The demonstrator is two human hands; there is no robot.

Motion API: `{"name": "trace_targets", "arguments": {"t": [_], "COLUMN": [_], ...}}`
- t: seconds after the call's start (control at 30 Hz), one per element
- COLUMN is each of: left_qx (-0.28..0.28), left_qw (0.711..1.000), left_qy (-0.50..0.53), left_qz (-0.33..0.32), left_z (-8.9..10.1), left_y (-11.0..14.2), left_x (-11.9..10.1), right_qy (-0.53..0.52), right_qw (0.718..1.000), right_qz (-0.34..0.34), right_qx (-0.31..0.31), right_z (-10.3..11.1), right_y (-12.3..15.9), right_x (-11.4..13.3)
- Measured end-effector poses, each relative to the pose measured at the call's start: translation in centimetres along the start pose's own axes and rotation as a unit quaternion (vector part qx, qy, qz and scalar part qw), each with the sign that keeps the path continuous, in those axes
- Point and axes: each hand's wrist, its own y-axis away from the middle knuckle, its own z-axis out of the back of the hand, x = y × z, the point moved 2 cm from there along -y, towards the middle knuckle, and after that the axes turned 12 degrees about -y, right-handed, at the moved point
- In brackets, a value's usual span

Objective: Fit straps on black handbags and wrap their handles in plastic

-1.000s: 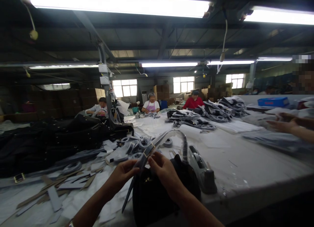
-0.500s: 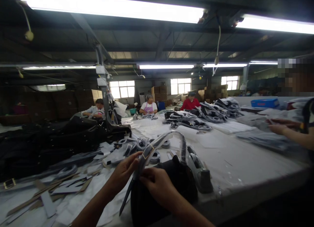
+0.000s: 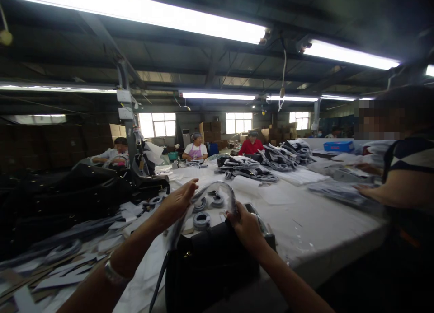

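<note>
A black handbag [image 3: 210, 270] stands at the table's near edge. Its arched handle [image 3: 219, 184] is wrapped in clear plastic film. My right hand [image 3: 247, 226] has its fingers closed around the right side of that handle, low near the bag's top. By the handle's left side is my left hand [image 3: 176, 202], fingers stretched out and pointing up; whether it touches the film I cannot tell. A dark strap [image 3: 159, 281] hangs at the bag's left. Partly hidden behind my right hand is a tape dispenser [image 3: 270, 236].
Several coiled straps [image 3: 201, 220] lie beyond the bag. Paper and card strips [image 3: 64, 274] litter the left, below a heap of black bags [image 3: 84, 191]. Wrapped straps [image 3: 244, 166] are piled farther back. A co-worker [image 3: 410, 168] handles plastic-wrapped pieces at the right; others sit behind.
My right hand has moved from the handle's left side to its right side. My left hand has released the handle and straightened its fingers. The view has turned slightly right.
</note>
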Motion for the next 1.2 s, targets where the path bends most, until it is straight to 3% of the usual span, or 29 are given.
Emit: {"name": "trace_targets", "arguments": {"t": [0.1,0.2,0.27,0.4,0.53,0.7,0.87,0.93,1.0,1.03,1.1,1.13,1.2], "left_qx": [0.097,0.172,0.142,0.029,-0.039,-0.062,-0.126,-0.124,-0.142,-0.172,-0.229,-0.23,-0.138], "left_qw": [0.995,0.984,0.986,0.977,0.968,0.963,0.94,0.962,0.988,0.982,0.928,0.896,0.855], "left_qy": [-0.005,0.036,0.082,0.204,0.24,0.24,0.308,0.233,0.044,-0.072,-0.273,-0.34,-0.412], "left_qz": [-0.012,-0.01,0.01,0.056,0.059,0.105,0.068,0.067,0.038,0.002,-0.107,-0.169,-0.283], "left_z": [-0.7,-0.8,-0.2,1.5,2.8,3.9,3.3,3.1,3.3,3.5,3.3,2.7,0.5], "left_y": [-2.3,-2.5,-2.1,-0.8,0.7,1.5,1.5,1.2,0.9,0.7,0.5,0.4,0.0], "left_x": [-3.7,-4.9,-4.0,-0.5,2.2,3.0,3.5,3.6,2.8,2.0,-0.6,-2.0,-4.6], "right_qy": [-0.012,-0.027,-0.038,-0.065,-0.074,-0.092,-0.112,-0.107,-0.089,-0.08,-0.063,-0.057,-0.044], "right_qw": [1.0,0.999,0.999,0.997,0.997,0.993,0.988,0.988,0.991,0.993,0.995,0.996,0.997], "right_qz": [0.026,0.034,0.031,0.021,-0.022,-0.064,-0.054,-0.046,-0.044,-0.044,-0.047,-0.048,-0.05], "right_qx": [-0.002,-0.007,0.007,0.042,0.015,0.02,0.095,0.104,0.088,0.075,0.053,0.045,0.025], "right_z": [-0.4,0.3,0.9,1.2,1.0,1.5,2.0,2.1,2.1,2.1,1.7,1.5,1.1], "right_y": [0.1,0.3,0.7,1.8,2.1,2.5,3.3,3.5,3.4,3.4,3.4,3.5,3.7], "right_x": [0.6,0.1,-0.6,-1.8,-2.5,-2.5,-2.1,-2.1,-2.1,-2.2,-2.1,-2.1,-1.9]}}
